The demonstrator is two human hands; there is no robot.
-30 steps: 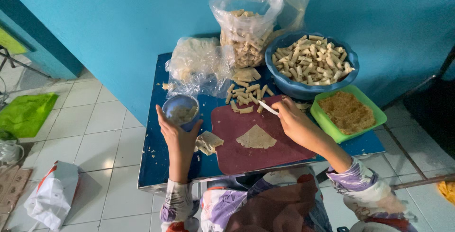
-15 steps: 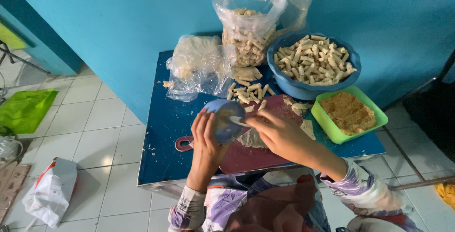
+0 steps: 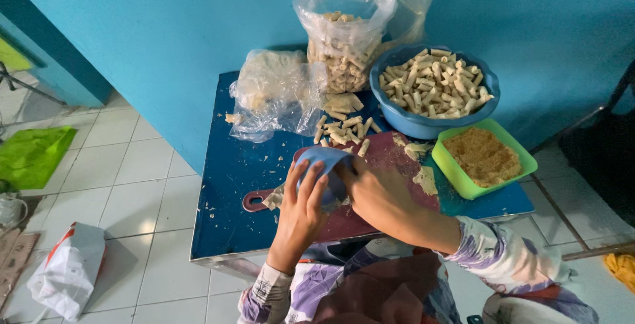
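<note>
The left hand [image 3: 301, 211] holds a small blue bowl [image 3: 324, 172] tipped on its side over the dark red cutting board [image 3: 390, 159], fingers [image 3: 305, 182] wrapped across its outer wall. The right hand [image 3: 377, 195] meets the bowl from the other side, but whether it grips the bowl or reaches into it cannot be told. The bowl's mouth faces away from the camera and cannot be seen. The board lies lengthwise along the near edge of the bench [image 3: 225, 185], its handle pointing toward the left edge. The bench's left half is mostly bare blue top. The far edge is crowded: a crumpled plastic bag [image 3: 274, 92], a tall bag of rolled snacks [image 3: 344, 40] and a big blue basin [image 3: 430, 89] of the same rolls. A green tray [image 3: 483, 159] of crumbs fills the right edge, just beside the board. Loose rolls [image 3: 344, 129] lie at the board's far edge.
</note>
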